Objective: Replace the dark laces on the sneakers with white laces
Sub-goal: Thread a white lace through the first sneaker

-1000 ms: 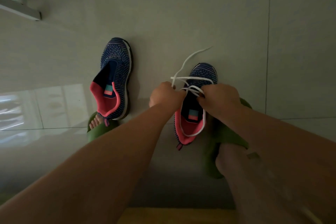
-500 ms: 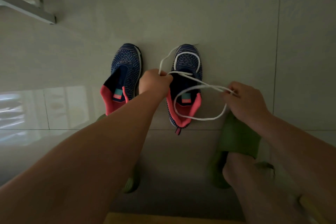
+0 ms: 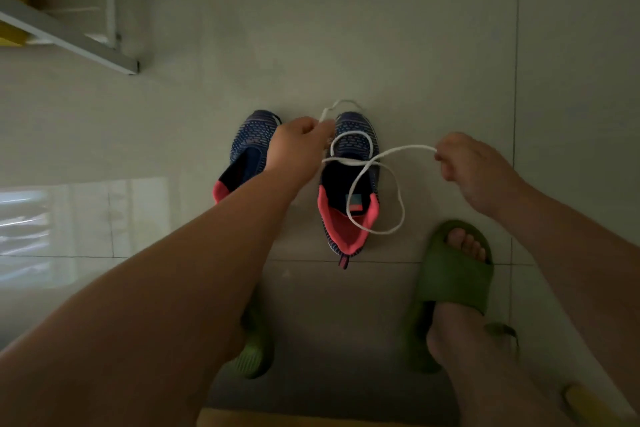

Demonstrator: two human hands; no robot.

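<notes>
While both arms reach down to the tiled floor (image 3: 398,28), the left hand (image 3: 298,146) pinches one end of the white lace (image 3: 375,163) just above the toe of the right-side sneaker (image 3: 349,184). The right hand (image 3: 474,166) is off to the side and pinches the other part of the lace between its fingertips (image 3: 441,156). The lace is thin and bright white. It runs across the top of the shoe, makes one small loop on the toe and one big loop that hangs over the pink heel and onto the floor. A short bit sticks out past the toe.

This sneaker is blue knit with little light dashes, dark inside, with a pink heel lining and a small pull tab at the back. The left-side sneaker (image 3: 247,152) looks the same and sits just beside it, with no lace that I can see. The left arm covers its heel half.

It is dim, so I cannot tell which holes the lace goes through. A foot in a green slide sandal (image 3: 450,284) stands near the laced shoe. The other green sandal (image 3: 254,354) is mostly hidden under the left arm. A white frame (image 3: 69,35) is cut off at the top left corner.
</notes>
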